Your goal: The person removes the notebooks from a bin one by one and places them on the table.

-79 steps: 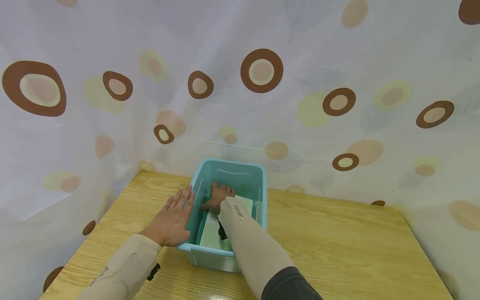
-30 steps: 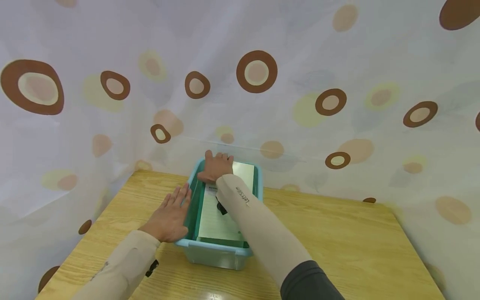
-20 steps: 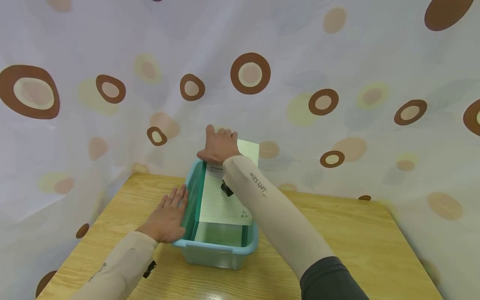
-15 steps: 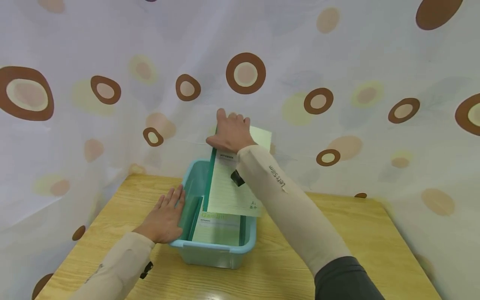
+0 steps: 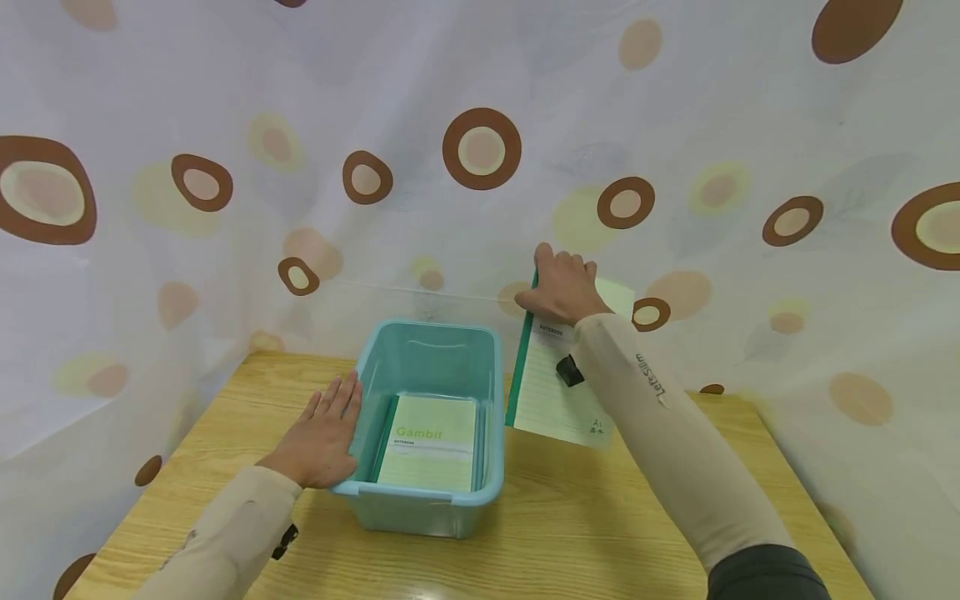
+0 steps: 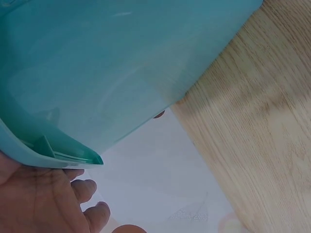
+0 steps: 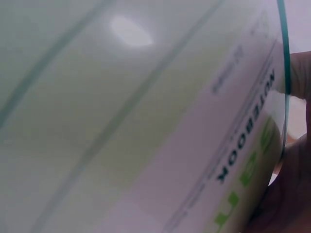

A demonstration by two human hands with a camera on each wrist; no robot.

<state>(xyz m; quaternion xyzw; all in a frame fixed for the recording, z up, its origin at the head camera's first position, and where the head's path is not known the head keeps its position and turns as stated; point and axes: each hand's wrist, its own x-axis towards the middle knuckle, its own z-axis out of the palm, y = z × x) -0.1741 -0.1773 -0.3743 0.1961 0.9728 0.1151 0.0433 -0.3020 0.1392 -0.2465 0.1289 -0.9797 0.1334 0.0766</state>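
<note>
My right hand (image 5: 562,287) grips a pale green notebook (image 5: 551,383) with a dark green spine by its upper part. It hangs in the air to the right of the bin, its cover filling the right wrist view. A light blue plastic bin (image 5: 427,500) stands on the table. Inside lies another notebook (image 5: 431,462), marked "Gambit", flat on the bottom; anything beneath it is hidden. My left hand (image 5: 318,437) rests with straight fingers against the bin's left rim. In the left wrist view, fingers (image 6: 83,190) show beside the bin wall (image 6: 112,73).
The wooden table (image 5: 300,550) extends on both sides of the bin. A white sheet (image 5: 420,83) with brown and yellow rounded spots hangs behind and around it.
My right hand has lifted the notebook up out of the bin and carried it right, uncovering the notebook below. My left hand has stayed at the bin's left rim.
</note>
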